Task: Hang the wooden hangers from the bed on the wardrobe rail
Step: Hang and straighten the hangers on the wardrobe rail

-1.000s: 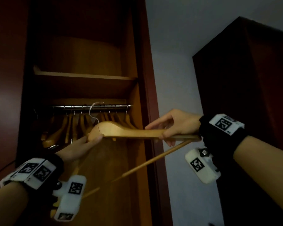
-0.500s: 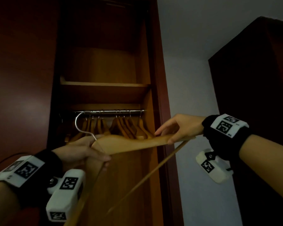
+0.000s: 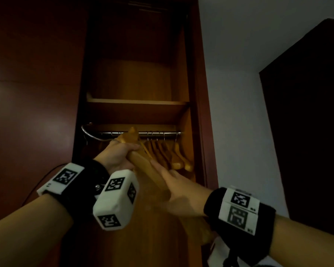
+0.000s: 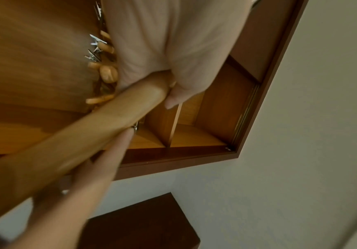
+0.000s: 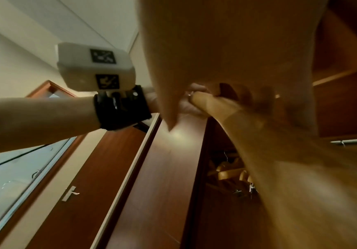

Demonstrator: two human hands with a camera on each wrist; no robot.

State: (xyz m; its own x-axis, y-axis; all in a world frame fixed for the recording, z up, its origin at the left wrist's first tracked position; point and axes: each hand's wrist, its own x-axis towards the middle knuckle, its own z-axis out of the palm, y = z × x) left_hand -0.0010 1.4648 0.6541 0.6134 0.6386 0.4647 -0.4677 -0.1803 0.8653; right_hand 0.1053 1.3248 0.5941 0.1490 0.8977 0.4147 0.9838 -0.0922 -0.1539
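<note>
A wooden hanger [image 3: 143,166] is held up in front of an open wardrobe, tilted so its neck end points up toward the rail [image 3: 141,133] and its arm slopes down toward the person. Its metal hook [image 3: 89,134] curves out to the left of the fingers, close to the rail's left end; whether it touches the rail cannot be told.

The left hand [image 3: 116,157] grips the hanger near its neck, fingers [image 3: 130,147] curled fully round the wood. The right hand [image 3: 178,195] lies along the hanger's lower arm just below the left, fingers [image 3: 158,168] stretched nearly straight against the wood, not wrapped round it.

Just right of the fingers, several more wooden hangers [image 3: 168,153] hang from the rail, bunched together. Above the fingers a shelf [image 3: 137,102] crosses the wardrobe. A dark door panel [image 3: 33,93] stands to the left, and a pale wall [image 3: 233,93] to the right.
</note>
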